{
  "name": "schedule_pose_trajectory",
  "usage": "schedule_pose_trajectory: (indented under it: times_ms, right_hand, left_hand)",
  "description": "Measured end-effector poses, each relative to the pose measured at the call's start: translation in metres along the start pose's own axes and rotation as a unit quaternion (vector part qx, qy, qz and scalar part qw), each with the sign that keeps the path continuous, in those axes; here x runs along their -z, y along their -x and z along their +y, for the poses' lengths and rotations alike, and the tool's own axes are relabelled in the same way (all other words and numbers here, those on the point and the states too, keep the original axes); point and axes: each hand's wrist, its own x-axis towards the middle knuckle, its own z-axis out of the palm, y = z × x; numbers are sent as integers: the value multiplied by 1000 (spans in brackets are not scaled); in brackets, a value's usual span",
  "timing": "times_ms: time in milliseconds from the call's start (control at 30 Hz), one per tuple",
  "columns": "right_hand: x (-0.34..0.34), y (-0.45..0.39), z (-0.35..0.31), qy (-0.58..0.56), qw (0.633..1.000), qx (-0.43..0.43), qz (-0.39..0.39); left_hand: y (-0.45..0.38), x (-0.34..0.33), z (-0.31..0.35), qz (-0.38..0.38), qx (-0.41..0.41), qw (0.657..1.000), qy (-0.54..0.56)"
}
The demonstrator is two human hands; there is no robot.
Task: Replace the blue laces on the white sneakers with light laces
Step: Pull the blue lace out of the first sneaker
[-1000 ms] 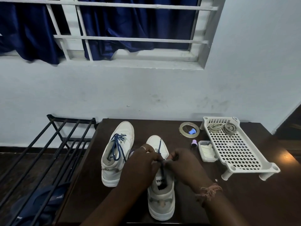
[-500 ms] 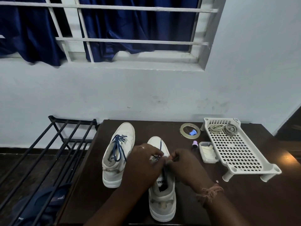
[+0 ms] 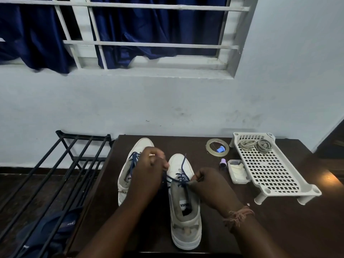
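Two white sneakers stand on the dark table (image 3: 279,229), toes toward the wall. The right sneaker (image 3: 185,216) has its blue lace (image 3: 179,178) loosened across the eyelets, one end trailing over the toe. My left hand (image 3: 150,168) is raised to the left of this sneaker and pinches a strand of that lace, pulling it out sideways. My right hand (image 3: 208,187) grips the sneaker's right edge at the eyelets. The left sneaker (image 3: 130,164), still laced in blue, is partly hidden behind my left hand. Two coils of light laces (image 3: 255,145) lie on the white perforated tray (image 3: 268,170).
A tape roll (image 3: 217,147) with a small blue cap inside, a purple cap (image 3: 222,162) and a small clear box (image 3: 238,171) lie between the sneakers and the tray. A black metal rack (image 3: 61,168) stands left of the table, with a dark blue item underneath.
My left hand has lifted up and to the left, drawing the blue lace out of the right sneaker. My right hand has shifted to the sneaker's right edge.
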Motion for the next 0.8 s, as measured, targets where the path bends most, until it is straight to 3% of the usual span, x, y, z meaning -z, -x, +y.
schedule_pose_trajectory:
  times_ms: [33, 100, 167, 267, 300, 433, 500, 533, 600, 633, 667, 700, 733, 800]
  right_hand:
    - [0, 0, 0, 4, 1000, 0, 1]
    - [-1, 0, 0, 10, 1000, 4, 4]
    - [-1, 1, 0, 10, 1000, 5, 3]
    - [1, 1, -2, 13, 1000, 7, 2]
    - [1, 1, -3, 15, 1000, 7, 1]
    - [3, 2, -5, 13, 1000, -2, -5]
    - [4, 4, -5, 13, 1000, -3, -10]
    - [5, 4, -6, 11, 1000, -2, -13]
    - [4, 4, -6, 9, 1000, 0, -13]
    - [4, 4, -6, 11, 1000, -2, -11]
    - [4, 4, -7, 12, 1000, -4, -10]
    - [4, 4, -7, 10, 1000, -8, -11]
    - [4, 5, -7, 9, 1000, -10, -13]
    - [4, 6, -8, 19, 1000, -5, -12]
  left_hand:
    - [2, -2, -10, -47, -56, 989, -125]
    - [5, -6, -28, -106, -172, 909, -364]
    - [7, -9, -33, -130, -200, 855, -460]
    - [9, -10, -31, -130, -227, 814, -519]
    - [9, -10, -28, -111, -239, 818, -511]
    - [13, -11, -17, -19, -204, 927, -314]
    - [11, -12, -5, -13, -93, 989, -115]
    - [10, -13, 2, -22, -17, 999, 24]
    - [8, -11, 14, -37, 89, 954, 285]
    - [5, -8, 16, -26, 105, 926, 361]
    - [3, -3, 17, -7, 109, 914, 390]
    - [0, 1, 15, 12, 106, 924, 368]
    - [-2, 4, 15, 21, 96, 950, 295]
    - [-3, 6, 8, 4, 49, 998, 41]
